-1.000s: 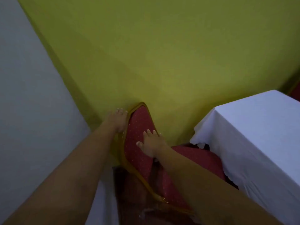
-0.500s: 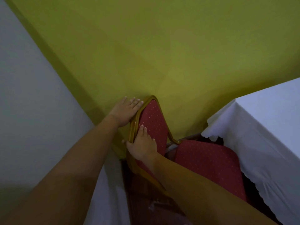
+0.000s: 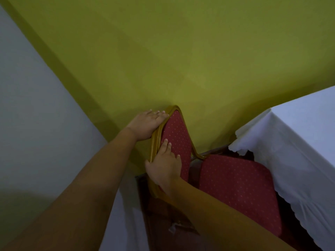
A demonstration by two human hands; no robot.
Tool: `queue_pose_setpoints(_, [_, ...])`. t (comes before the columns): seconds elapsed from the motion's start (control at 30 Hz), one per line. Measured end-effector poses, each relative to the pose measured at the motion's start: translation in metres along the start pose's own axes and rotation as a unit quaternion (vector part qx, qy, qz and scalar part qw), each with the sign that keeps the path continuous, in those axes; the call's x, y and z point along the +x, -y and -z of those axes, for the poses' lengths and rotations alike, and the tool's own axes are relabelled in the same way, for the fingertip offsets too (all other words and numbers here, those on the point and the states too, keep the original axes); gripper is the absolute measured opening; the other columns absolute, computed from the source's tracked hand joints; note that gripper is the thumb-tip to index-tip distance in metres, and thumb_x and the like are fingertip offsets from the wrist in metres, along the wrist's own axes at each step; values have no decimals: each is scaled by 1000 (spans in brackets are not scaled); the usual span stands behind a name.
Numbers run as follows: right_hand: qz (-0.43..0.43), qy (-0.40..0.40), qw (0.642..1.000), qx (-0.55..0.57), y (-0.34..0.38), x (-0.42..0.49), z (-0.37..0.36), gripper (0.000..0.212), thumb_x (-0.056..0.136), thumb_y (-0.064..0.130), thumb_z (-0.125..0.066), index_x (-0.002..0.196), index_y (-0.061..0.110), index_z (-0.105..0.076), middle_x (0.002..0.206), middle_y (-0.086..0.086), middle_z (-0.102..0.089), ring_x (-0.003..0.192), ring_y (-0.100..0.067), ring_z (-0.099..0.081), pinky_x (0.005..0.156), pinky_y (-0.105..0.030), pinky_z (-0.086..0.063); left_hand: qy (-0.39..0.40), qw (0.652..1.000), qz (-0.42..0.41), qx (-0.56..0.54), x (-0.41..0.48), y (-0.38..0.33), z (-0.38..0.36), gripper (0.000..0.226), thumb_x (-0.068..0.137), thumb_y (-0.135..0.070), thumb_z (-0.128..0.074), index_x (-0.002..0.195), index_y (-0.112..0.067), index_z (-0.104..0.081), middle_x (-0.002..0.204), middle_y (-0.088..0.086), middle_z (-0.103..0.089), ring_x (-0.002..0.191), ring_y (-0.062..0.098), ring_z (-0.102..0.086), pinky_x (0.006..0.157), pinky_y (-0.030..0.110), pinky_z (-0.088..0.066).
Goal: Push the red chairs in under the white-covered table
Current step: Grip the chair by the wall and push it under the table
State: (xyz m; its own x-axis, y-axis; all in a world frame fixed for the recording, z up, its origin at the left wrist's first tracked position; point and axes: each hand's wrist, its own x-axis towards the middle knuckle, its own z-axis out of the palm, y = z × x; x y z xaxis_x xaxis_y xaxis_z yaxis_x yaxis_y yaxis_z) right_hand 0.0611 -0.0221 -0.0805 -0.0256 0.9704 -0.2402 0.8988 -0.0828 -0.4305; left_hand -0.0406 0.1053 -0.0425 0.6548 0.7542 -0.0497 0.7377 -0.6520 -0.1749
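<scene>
A red chair (image 3: pixel 235 189) with small pale dots and a gold frame stands in front of me, its seat pointing right toward the white-covered table (image 3: pixel 297 142). The seat's right edge lies under the hanging scalloped cloth. My left hand (image 3: pixel 146 124) lies flat with fingers together against the back of the chair's backrest near its top. My right hand (image 3: pixel 164 165) grips the gold frame lower down, fingers on the red padding and thumb behind the frame.
A yellow-green wall (image 3: pixel 181 51) rises right behind the chair. A grey-white wall (image 3: pixel 27 105) fills the left. Dark reddish floor (image 3: pixel 163 223) shows below the chair, and a white cloth edge (image 3: pixel 123 223) hangs at the bottom left.
The chair's seat has come more into view beside the table. My left hand flattened against the backrest's rear, and my right hand slid down to grip the frame.
</scene>
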Motion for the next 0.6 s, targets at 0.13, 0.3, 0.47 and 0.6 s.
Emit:
queue_pose_setpoints(0.13, [15,-9,999,-35,-1,-1,2,95,87,56,-41,148,-1,6,157,-21,-9,138,-32,-29,113,-50,-17,-17,1000,5,-19,-1,-1,-7,64,88,-11,-51,147,-9,-24,151,17,-31,138,26,-35,112,41,-27])
queue_pose_setpoints(0.3, [30,-19,996,-78,-5,-6,3,95,88,57,-39,147,-4,2,156,-23,-15,136,-35,-32,113,-51,-18,-19,999,31,-29,-4,-9,-8,64,91,-16,-48,148,-12,-21,153,15,-28,139,23,-32,113,40,-25])
queue_pose_setpoints(0.47, [41,-26,994,-97,-15,-19,2,94,87,58,-38,147,-5,-1,155,-23,-18,135,-34,-33,113,-50,-19,-33,997,50,-49,-14,-26,-8,61,93,-16,-49,148,-13,-22,152,15,-30,139,24,-33,112,41,-28])
queue_pose_setpoints(0.6, [51,-22,992,-116,-25,-34,2,93,87,59,-34,147,-4,-1,155,-23,-18,135,-35,-33,114,-50,-19,-42,995,58,-64,-24,-43,-8,60,93,-17,-49,147,-12,-24,152,16,-30,137,25,-36,111,41,-29])
